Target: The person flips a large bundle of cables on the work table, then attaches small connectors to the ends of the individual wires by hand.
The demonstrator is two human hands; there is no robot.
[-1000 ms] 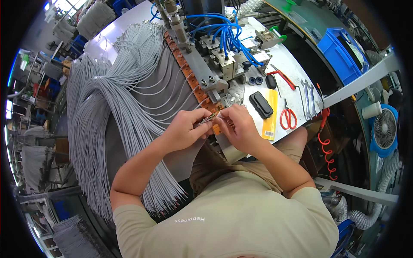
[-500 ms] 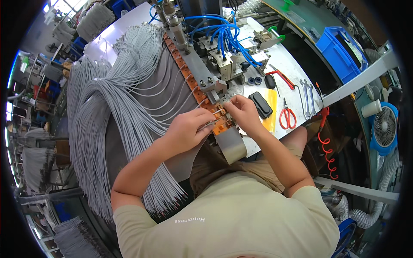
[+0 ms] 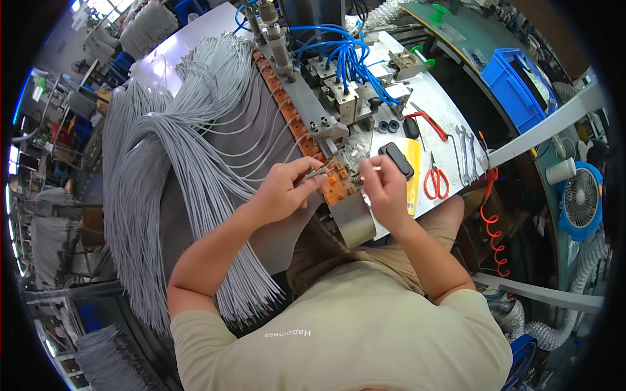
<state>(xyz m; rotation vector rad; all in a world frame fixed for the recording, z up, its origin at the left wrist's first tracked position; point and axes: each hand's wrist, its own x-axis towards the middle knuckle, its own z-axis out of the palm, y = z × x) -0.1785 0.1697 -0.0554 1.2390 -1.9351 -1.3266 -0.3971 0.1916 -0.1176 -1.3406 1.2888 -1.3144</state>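
Note:
My left hand (image 3: 282, 190) pinches the end of a grey cable between thumb and fingers, just left of the near end of a row of orange blocks (image 3: 340, 187). My right hand (image 3: 386, 194) is beside those blocks on their right, fingers curled together and partly blurred; what it holds, if anything, is hidden. Small clear pieces (image 3: 356, 155) lie in a pile just beyond its fingertips. Several grey cables (image 3: 244, 176) run from a big bundle (image 3: 147, 169) on the left to the orange row. A metal press bar (image 3: 303, 98) stands over that row.
Blue air hoses (image 3: 355, 58) loop over the machine's metal blocks. On the white table lie red-handled scissors (image 3: 436, 183), wrenches (image 3: 467, 153), a black case (image 3: 396, 161) and a yellow sheet (image 3: 413, 174). A blue bin (image 3: 515, 85) and a fan (image 3: 580, 197) stand at the right.
My right hand has drawn back from the orange blocks, toward the right and nearer to me. My left hand stays by the row, still pinching the cable end.

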